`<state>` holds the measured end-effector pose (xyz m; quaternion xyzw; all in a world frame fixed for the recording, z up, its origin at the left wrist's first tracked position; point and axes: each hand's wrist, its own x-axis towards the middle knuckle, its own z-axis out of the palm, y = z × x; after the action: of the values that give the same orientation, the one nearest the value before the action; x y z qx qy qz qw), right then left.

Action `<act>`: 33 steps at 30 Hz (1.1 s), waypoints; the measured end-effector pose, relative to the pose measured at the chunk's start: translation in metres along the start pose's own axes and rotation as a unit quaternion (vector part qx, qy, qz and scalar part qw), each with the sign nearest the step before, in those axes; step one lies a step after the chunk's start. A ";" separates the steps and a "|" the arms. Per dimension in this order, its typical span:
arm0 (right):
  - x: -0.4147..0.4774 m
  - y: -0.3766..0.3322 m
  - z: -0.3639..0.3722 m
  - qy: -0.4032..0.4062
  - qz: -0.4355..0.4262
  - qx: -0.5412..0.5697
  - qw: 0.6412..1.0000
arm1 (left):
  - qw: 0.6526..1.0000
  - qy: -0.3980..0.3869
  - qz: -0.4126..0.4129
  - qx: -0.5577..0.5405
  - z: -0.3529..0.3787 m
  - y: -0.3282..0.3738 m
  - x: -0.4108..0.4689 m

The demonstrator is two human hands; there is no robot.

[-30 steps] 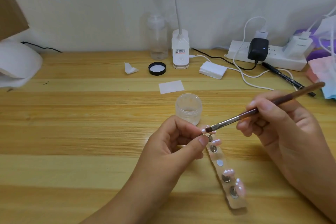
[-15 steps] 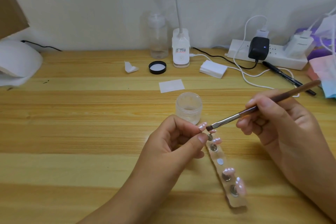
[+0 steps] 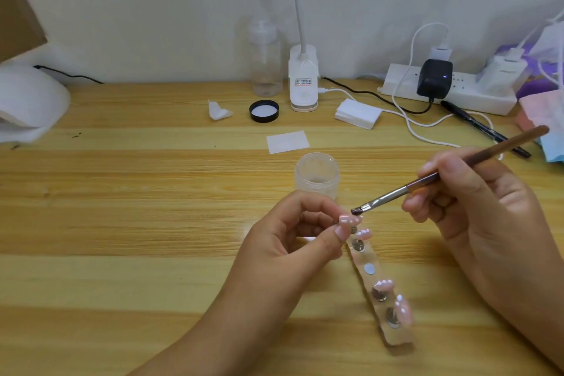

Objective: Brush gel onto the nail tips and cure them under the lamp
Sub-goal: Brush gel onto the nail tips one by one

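Touched brush [image 3: 393, 194] to nail tip [image 3: 348, 218].
Hid tip's underside behind pinching left hand [image 3: 290, 241]; curled right hand [image 3: 476, 210] round brush handle.

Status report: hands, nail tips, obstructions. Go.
Left hand pinches far end of tip strip. Right hand holds brush, bristles at far nail tip. Open gel jar just behind; lamp far left.

Bright even light, soft shadows under hands on bench [image 3: 122, 223], slight overall softness, wide-angle bending at edges.
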<state>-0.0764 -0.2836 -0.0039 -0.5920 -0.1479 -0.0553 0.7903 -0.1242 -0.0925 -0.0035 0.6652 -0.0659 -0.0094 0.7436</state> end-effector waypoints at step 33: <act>-0.001 -0.001 0.001 -0.013 0.040 0.006 0.999 | 1.000 -0.016 -0.011 0.015 0.000 0.000 -0.001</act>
<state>-0.0777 -0.2831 -0.0027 -0.5931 -0.1349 -0.0151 0.7936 -0.1250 -0.0920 -0.0034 0.6765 -0.0706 -0.0273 0.7326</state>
